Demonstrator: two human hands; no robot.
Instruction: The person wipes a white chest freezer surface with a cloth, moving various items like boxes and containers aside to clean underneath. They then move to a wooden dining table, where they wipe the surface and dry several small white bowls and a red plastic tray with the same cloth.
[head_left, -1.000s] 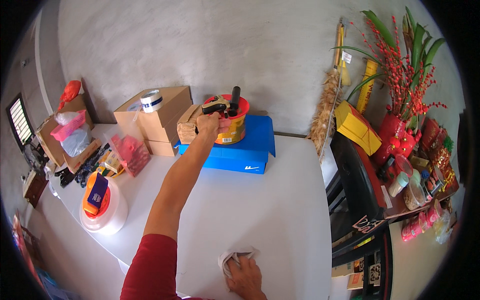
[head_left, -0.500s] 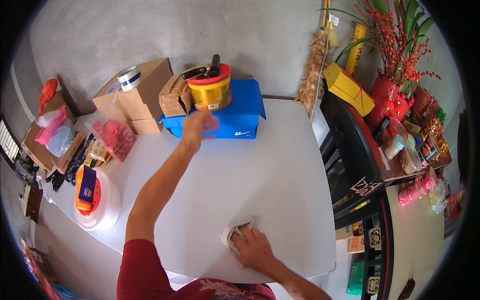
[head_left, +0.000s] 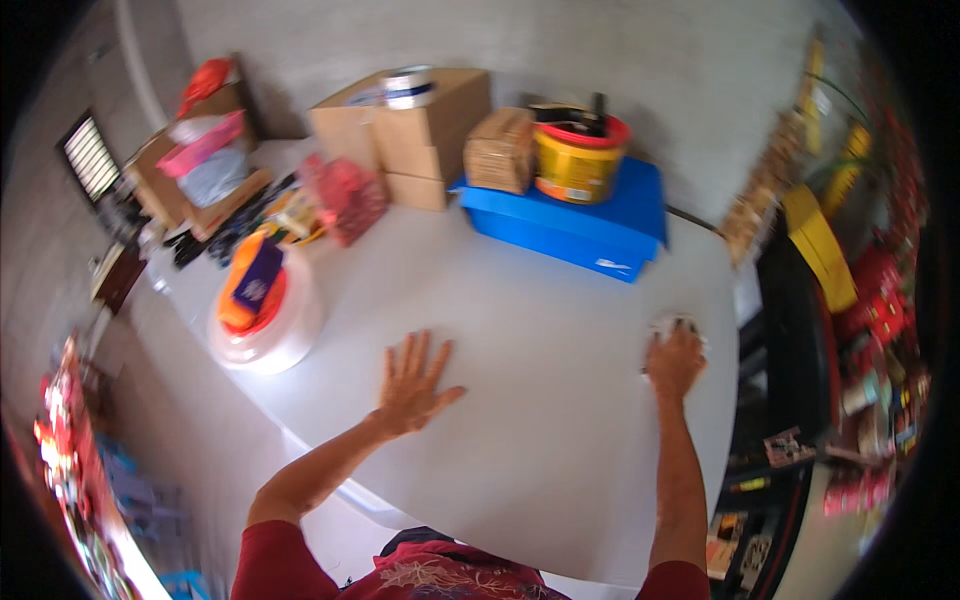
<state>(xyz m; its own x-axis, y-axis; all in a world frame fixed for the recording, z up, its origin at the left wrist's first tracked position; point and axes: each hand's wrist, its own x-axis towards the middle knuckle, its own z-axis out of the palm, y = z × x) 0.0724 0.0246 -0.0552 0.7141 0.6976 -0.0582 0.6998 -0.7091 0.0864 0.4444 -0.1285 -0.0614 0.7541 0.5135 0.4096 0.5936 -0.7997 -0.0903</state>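
Note:
My left hand (head_left: 413, 385) rests flat on the white table (head_left: 520, 470), fingers spread, holding nothing. Near the table's right edge, my right hand (head_left: 676, 360) presses a crumpled whitish cloth (head_left: 672, 322) against the top; most of the cloth is hidden beneath the fingers. A blue shoebox (head_left: 560, 235) lies farther back against the wall. On its lid sit a yellow tub (head_left: 577, 165) with a red rim, dark items in its mouth, and a brown paper-wrapped block (head_left: 499, 150).
Cardboard boxes (head_left: 440, 120) with a tape roll (head_left: 408, 88) on top stand at the back. A pink bag (head_left: 343, 200) is left of them. A whitish round container (head_left: 300, 325) bearing an orange and purple item (head_left: 255, 280) sits at the left edge. Dark furniture (head_left: 790, 330) borders the right.
My left hand has left the shoebox and come down onto the tabletop. My right hand has moved the cloth away from me, toward the table's right edge. The view has swung left.

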